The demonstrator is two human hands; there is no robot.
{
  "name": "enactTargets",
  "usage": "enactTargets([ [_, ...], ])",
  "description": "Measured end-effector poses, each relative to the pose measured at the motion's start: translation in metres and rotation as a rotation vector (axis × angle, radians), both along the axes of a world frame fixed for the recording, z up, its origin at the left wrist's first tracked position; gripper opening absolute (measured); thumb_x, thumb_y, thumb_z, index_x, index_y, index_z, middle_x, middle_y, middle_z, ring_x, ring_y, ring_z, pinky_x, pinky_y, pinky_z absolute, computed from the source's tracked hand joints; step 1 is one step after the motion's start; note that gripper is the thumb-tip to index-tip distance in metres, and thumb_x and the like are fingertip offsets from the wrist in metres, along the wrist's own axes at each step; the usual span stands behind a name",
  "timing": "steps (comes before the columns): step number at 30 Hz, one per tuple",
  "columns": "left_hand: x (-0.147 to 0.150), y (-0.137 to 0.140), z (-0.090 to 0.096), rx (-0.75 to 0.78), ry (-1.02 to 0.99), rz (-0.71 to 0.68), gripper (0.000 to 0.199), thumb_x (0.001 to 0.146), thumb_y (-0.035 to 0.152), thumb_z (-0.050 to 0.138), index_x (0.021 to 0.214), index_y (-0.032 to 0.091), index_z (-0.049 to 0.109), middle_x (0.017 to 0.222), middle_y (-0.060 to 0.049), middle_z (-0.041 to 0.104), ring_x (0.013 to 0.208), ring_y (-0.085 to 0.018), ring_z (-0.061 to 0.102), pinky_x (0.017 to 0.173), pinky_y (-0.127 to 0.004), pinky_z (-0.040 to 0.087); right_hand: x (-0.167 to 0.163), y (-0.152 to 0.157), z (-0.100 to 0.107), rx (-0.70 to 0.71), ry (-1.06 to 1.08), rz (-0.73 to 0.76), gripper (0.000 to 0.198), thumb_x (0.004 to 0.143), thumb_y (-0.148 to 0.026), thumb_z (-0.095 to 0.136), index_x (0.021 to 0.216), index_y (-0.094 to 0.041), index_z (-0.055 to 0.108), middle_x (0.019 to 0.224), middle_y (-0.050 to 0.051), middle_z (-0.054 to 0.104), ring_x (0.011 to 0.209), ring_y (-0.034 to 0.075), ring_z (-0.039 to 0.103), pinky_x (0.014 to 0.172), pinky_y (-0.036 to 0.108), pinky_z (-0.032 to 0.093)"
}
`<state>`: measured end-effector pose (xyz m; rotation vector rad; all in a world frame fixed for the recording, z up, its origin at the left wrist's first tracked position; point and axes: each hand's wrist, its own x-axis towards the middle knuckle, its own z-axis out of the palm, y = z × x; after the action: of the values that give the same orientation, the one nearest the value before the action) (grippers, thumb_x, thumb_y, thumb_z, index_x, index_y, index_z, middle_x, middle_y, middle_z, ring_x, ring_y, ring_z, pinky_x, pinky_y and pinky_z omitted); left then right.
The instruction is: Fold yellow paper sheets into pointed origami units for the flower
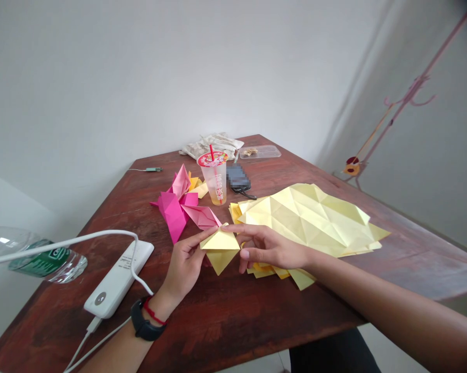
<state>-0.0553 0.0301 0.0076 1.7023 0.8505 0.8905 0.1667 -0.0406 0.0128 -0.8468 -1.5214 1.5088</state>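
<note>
My left hand pinches folded paper, probably steadying it; right hand at its edge, grip unclear.

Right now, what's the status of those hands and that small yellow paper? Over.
Left hand pinching folded yellow paper. Right hand at its top edge. Paper's near corner free. Close by: pink folded pieces, creased yellow sheets on the right.

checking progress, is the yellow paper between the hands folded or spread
Folded: the yellow paper shows a straight edge across and triangular point below.
</note>
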Motion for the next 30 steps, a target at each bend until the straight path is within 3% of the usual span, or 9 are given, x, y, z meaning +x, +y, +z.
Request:
enactTargets([
  [7,0.0,-0.002,0.001,-0.031,-0.005,-0.022,0.035,0.084,0.028,0.064,0.116,0.02,0.076,0.107,-0.007,0.078,0.071,-0.02,0.07,0.052,-0.023,0.054,-0.002,0.0,-0.002,0.057,-0.078,-0.02,0.076,0.087,-0.031,0.073,0.153,-0.021,0.036,0.083,0.002,0.069,0.073,0.015,0.071,0.066,0.026,0.056],
  [15,0.002,-0.002,-0.003,-0.117,-0.013,-0.069,0.042,0.084,0.026,0.064,0.126,0.018,0.071,0.081,-0.004,0.077,0.052,-0.013,0.06,0.051,-0.022,0.051,-0.002,0.001,-0.001,0.076,-0.029,-0.083,0.054,0.093,-0.033,0.067,0.142,-0.017,0.051,0.086,0.003,0.069,0.068,0.013,0.07,0.066,0.025,0.058],
  [19,0.0,-0.003,-0.005,-0.156,-0.042,-0.162,0.05,0.087,0.027,0.061,0.136,0.019,0.062,0.083,-0.005,0.075,0.058,-0.015,0.065,0.051,-0.022,0.05,-0.001,0.002,-0.003,0.085,0.023,-0.124,0.044,0.094,-0.035,0.064,0.135,-0.018,0.058,0.091,0.005,0.069,0.069,0.013,0.07,0.064,0.024,0.059],
  [25,-0.005,-0.004,-0.005,-0.187,-0.088,-0.303,0.058,0.09,0.032,0.061,0.145,0.018,0.052,0.083,-0.006,0.073,0.066,-0.017,0.067,0.054,-0.022,0.05,0.003,0.004,-0.009,0.077,-0.007,-0.194,0.037,0.097,-0.035,0.059,0.128,-0.018,0.064,0.079,0.004,0.07,0.068,0.015,0.071,0.062,0.024,0.057],
  [30,-0.009,0.0,-0.009,-0.175,-0.148,-0.381,0.055,0.093,0.038,0.057,0.143,0.016,0.053,0.089,-0.009,0.073,0.07,-0.018,0.068,0.057,-0.023,0.051,0.004,0.005,-0.009,0.089,-0.037,-0.242,0.032,0.095,-0.031,0.058,0.122,-0.017,0.068,0.091,0.007,0.073,0.068,0.014,0.071,0.062,0.024,0.056],
])
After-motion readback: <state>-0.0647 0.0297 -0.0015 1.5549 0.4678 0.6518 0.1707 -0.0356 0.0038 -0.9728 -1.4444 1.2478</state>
